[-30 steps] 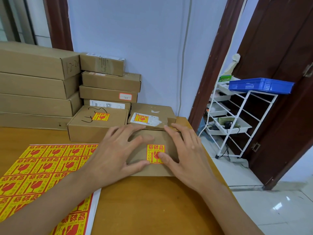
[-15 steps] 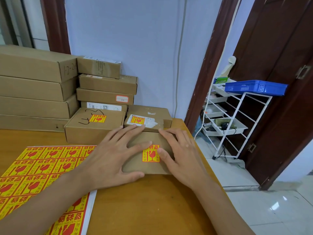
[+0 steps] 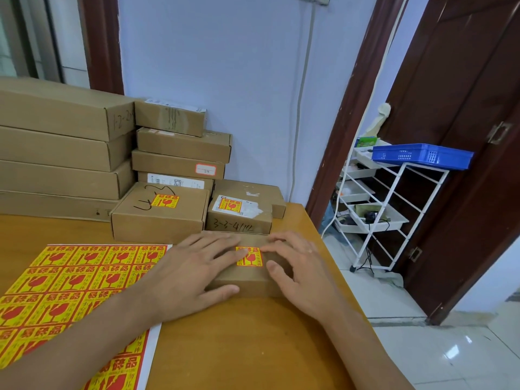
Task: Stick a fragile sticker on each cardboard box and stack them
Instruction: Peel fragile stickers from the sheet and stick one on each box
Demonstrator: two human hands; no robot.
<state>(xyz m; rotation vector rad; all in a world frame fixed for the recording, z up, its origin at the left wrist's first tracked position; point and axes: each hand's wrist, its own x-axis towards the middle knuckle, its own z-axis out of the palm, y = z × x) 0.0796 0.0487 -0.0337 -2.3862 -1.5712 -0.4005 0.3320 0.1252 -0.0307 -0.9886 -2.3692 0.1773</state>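
Pressing from the left, past the sticker sheet (image 3: 70, 291), my left hand (image 3: 185, 277) lies flat, fingers straight, on the small box (image 3: 247, 280). Centre: the fragile sticker (image 3: 250, 257). Right hand (image 3: 301, 274), fingers relaxed, should rub its edges down firmly, I judge.

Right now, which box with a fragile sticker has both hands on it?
The nearest box; left hand and right hand rest on it. The two stickered boxes behind are untouched.

A small box (image 3: 247, 280) lies near the table's (image 3: 253, 347) right edge, under both hands. 2 stickered boxes (image 3: 160, 218) sit behind it, the sticker sheet (image 3: 70, 291) to its left.
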